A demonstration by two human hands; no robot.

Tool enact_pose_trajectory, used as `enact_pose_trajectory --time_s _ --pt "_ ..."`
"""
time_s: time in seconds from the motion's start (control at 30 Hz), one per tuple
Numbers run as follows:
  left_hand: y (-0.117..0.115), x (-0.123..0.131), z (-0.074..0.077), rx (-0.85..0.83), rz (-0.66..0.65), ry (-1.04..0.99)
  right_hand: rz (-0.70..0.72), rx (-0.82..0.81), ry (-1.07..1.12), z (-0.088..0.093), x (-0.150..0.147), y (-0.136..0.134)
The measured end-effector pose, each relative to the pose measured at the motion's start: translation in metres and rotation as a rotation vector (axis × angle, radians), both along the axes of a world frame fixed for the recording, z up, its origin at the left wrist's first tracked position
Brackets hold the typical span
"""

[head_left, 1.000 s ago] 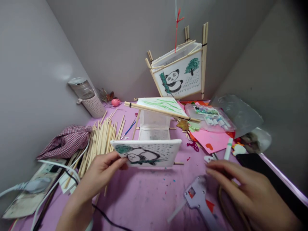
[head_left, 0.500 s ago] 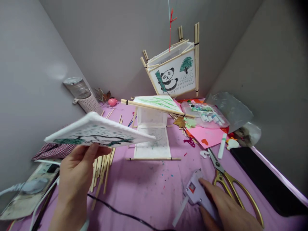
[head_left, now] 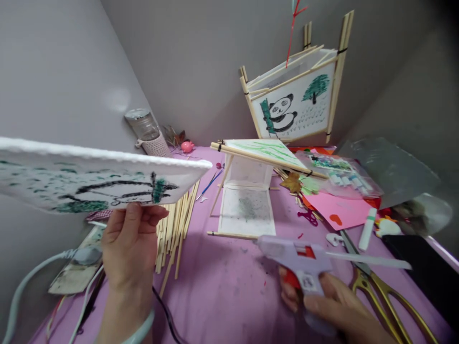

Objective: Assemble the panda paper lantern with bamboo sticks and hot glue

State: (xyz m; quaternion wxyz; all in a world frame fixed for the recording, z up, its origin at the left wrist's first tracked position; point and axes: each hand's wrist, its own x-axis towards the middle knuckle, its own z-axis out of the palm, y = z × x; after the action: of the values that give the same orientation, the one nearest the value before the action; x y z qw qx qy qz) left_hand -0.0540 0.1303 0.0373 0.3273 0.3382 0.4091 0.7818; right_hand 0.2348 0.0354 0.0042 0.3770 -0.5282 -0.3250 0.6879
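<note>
The left hand (head_left: pixel 131 253) had its fingers clamped on the lower edge of a white panel (head_left: pixel 118 165), which spread above them to both sides, drawing side down-facing; a second earlier it had been lower and nearer the middle, over the framed sheet (head_left: pixel 247 210), which now lay uncovered ahead, between the two hands' fingers. The right hand (head_left: pixel 339 301), empty a second earlier, had its fingers wrapped around the handle of the lilac glue gun (head_left: pixel 283 253); the gun, lying flat on the counter (head_left: pixel 222 291) half a second before, was now raised, nozzle to the left of those fingers and glue stick (head_left: pixel 373 259) to their right. Beyond that stick lay scissors (head_left: pixel 385 294). A pale label (head_left: pixel 309 283) beside the right fingers bore marks too small to read.
</note>
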Motion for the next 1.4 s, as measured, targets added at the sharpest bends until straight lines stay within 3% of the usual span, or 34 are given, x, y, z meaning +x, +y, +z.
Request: enact_pose_trajectory --time_s 0.07,0.2,0.33,0.47,0.57,0.97,1.4 --pt "0.000 0.000 0.000 -0.025 0.012 -0.003 0.010 -0.044 0.090 0.005 -0.010 0.011" --pt "0.000 0.002 -0.002 -0.019 0.018 0.064 0.192 -0.135 0.167 0.011 -0.025 0.028" --pt "0.000 0.005 -0.003 -0.004 0.042 0.070 0.109 -0.009 0.157 0.004 -0.035 0.040" --pt "-0.003 0.008 -0.002 -0.019 0.037 0.048 0.135 -0.122 0.097 -0.009 -0.044 0.050" --pt "-0.004 0.009 0.000 -0.015 0.050 0.009 0.203 -0.111 0.082 -0.016 -0.051 0.058" --pt "-0.001 0.003 -0.002 -0.035 0.216 -0.011 0.217 -0.159 0.159 -0.016 -0.070 0.071" --pt "0.003 0.001 0.002 0.039 0.280 -0.045 0.183 -0.178 0.143 -0.027 -0.072 0.072"
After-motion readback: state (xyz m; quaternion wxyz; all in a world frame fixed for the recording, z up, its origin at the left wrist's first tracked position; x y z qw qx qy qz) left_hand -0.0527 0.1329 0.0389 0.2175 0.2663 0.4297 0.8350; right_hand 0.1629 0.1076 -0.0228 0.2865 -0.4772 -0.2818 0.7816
